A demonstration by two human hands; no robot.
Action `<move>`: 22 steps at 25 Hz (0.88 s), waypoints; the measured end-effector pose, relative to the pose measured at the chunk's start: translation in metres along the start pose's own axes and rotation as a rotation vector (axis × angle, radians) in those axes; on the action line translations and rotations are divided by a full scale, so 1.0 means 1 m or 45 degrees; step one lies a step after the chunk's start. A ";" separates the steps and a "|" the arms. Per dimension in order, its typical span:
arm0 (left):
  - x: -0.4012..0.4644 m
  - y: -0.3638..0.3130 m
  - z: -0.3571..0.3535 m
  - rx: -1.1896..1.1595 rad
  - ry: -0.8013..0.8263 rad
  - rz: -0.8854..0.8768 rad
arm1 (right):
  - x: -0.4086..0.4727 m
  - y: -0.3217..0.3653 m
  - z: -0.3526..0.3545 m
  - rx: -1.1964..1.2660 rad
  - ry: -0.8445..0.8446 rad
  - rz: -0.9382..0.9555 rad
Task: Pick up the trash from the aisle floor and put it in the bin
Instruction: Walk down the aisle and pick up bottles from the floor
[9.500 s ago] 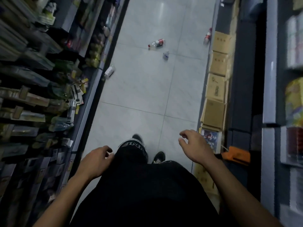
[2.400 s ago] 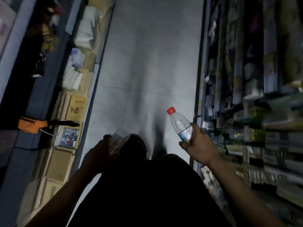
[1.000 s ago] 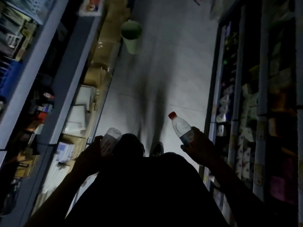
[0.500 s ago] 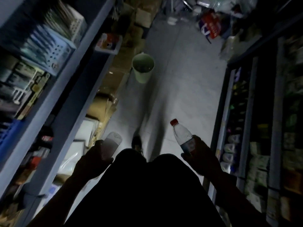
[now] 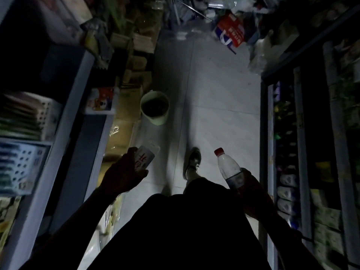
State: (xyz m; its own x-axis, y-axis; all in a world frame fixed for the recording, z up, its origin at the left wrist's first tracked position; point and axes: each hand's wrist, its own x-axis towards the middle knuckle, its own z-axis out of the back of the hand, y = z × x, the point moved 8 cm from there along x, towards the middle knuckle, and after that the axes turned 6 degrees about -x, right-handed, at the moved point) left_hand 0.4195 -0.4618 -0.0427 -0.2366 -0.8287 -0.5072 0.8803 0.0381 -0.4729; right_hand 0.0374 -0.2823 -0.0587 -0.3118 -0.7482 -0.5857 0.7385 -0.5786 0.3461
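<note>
A pale green bin [image 5: 163,118] stands on the aisle floor ahead, close to the left shelving, its dark inside facing up. My left hand [image 5: 121,177] grips a white carton with red print [image 5: 145,158], held up below the bin in view. My right hand [image 5: 251,184] grips a clear plastic bottle with a red cap [image 5: 228,168] by its lower part, cap pointing away from me. Both hands are in shadow.
Shelving lines both sides of the narrow tiled aisle. Cardboard boxes [image 5: 126,121] sit along the left base beside the bin. A red and white bag [image 5: 231,31] and clutter lie at the far end. My shoe [image 5: 192,162] is on the floor between my hands.
I have walked down the aisle: the green bin has come closer and lower in view. Both hands still hold the carton and the bottle, the left one raised a little forward.
</note>
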 end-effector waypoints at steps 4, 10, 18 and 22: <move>0.068 -0.026 0.024 -0.030 0.048 0.102 | 0.097 0.030 0.061 -0.001 0.018 0.036; 0.133 -0.015 0.067 -0.303 -0.104 0.400 | 0.228 0.129 0.125 -0.060 0.126 0.134; 0.290 0.016 0.091 -1.075 -0.040 0.735 | 0.377 0.270 0.077 0.053 0.484 0.056; 0.372 0.035 0.076 -1.074 -0.085 0.854 | 0.444 0.323 0.023 0.034 0.528 -0.036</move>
State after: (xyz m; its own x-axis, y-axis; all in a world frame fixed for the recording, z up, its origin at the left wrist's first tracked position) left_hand 0.3935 -0.8110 -0.1937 0.2336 -0.5231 -0.8196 0.2488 0.8471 -0.4697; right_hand 0.1238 -0.8088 -0.1904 -0.0602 -0.5410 -0.8389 0.7155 -0.6094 0.3417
